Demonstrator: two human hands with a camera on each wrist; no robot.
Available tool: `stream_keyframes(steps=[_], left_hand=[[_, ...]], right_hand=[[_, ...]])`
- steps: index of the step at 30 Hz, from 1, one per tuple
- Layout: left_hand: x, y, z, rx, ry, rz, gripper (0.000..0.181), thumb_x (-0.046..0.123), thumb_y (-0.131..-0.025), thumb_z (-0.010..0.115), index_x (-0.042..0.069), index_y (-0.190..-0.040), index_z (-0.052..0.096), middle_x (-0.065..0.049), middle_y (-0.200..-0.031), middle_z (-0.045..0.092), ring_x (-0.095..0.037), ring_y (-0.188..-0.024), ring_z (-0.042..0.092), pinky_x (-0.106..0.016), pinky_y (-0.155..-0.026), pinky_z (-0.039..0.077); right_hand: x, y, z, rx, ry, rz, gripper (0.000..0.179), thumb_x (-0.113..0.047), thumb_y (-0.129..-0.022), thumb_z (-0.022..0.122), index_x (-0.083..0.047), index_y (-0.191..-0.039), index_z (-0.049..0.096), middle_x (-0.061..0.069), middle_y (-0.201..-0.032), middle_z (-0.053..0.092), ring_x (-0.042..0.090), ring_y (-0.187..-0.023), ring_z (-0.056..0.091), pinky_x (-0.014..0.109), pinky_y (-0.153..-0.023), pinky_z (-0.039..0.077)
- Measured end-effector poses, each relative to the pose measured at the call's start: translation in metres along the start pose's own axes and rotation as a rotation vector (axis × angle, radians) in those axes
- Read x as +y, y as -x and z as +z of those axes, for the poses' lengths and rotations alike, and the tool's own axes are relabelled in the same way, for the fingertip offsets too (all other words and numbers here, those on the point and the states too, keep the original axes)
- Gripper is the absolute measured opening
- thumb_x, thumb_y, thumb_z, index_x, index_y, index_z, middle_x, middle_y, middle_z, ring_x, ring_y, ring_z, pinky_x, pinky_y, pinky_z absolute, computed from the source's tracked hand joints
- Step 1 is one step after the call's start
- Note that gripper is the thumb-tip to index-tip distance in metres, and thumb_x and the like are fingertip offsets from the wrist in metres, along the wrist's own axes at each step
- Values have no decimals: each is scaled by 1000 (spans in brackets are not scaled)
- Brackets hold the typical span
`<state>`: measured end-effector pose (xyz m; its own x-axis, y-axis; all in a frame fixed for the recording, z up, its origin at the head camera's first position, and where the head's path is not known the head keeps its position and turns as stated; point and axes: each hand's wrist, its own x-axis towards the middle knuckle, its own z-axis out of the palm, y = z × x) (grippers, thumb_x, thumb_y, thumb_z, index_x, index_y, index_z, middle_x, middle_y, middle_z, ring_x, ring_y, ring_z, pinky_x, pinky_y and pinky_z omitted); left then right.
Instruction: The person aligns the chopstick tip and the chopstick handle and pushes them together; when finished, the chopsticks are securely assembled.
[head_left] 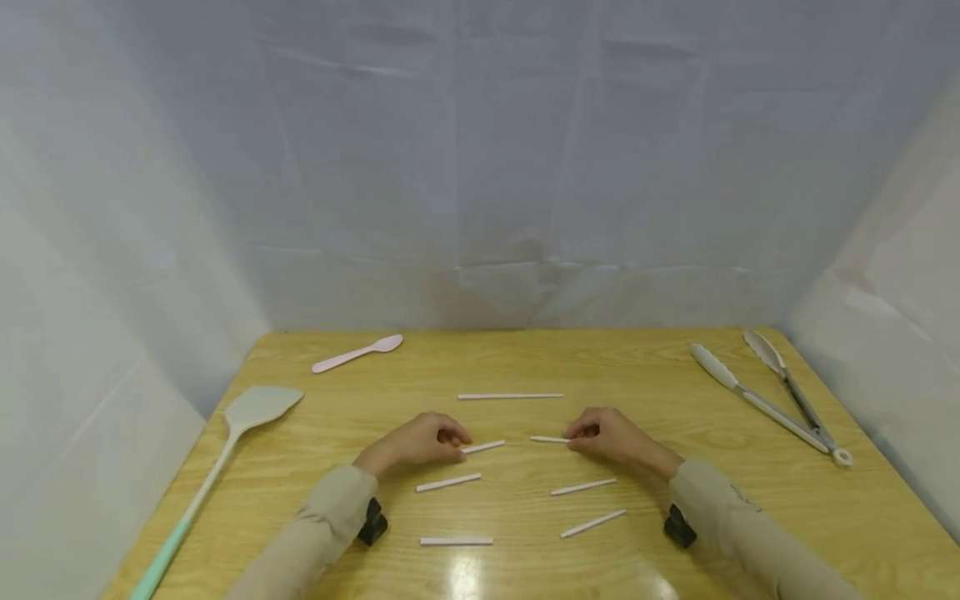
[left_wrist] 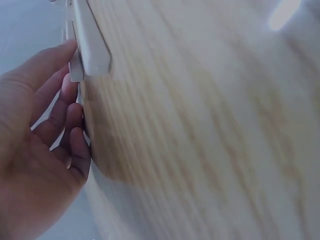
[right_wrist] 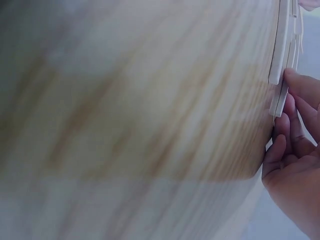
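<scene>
My left hand (head_left: 422, 439) pinches the left end of a short, thin white stick (head_left: 486, 447) low over the wooden table. Opposite it, my right hand (head_left: 617, 436) pinches the right end of a similar white stick (head_left: 548, 439). The free ends of the two sticks point toward each other, with a gap between them. In the left wrist view, thumb and fingers meet at the end of the held stick (left_wrist: 76, 67), beside a nearer stick (left_wrist: 93, 47). The right wrist view has the thumb and fingertips at the other held stick (right_wrist: 281, 102).
Behind the hands lies a longer white stick (head_left: 511, 397). Several short sticks lie nearer, among them one (head_left: 456, 542) at the front. A pink spoon (head_left: 358, 353) and a long-handled spatula (head_left: 258, 407) lie left; metal tongs (head_left: 780, 408) lie spread at right. White sheeting (head_left: 495, 167) surrounds the table.
</scene>
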<state>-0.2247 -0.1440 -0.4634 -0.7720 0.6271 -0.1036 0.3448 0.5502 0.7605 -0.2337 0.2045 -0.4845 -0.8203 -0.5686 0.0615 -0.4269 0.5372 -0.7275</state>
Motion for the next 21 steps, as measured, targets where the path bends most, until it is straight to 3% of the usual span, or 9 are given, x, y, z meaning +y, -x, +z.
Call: stream_keyframes(steps=[11,21], left_hand=[[-1,-1,1,6,-61,72,15,12,-89,67,2,-100,71,-3,-93,65,-7,-83,57,-22,-75,48],[-2,-4,0,76,-38,87,15,12,-90,65,4,-102,71,-2,-93,66,-5,-81,52,-22,-72,45]], right_hand=[[0,0,2,16,18,-7,12,-13,-86,71,-3,-92,74,1,-82,64,1,-71,50,21,-63,45],[-11,0,3,63,-46,29,10,-14,-88,69,-5,-92,73,0,-83,63,5,-73,52,22,-65,46]])
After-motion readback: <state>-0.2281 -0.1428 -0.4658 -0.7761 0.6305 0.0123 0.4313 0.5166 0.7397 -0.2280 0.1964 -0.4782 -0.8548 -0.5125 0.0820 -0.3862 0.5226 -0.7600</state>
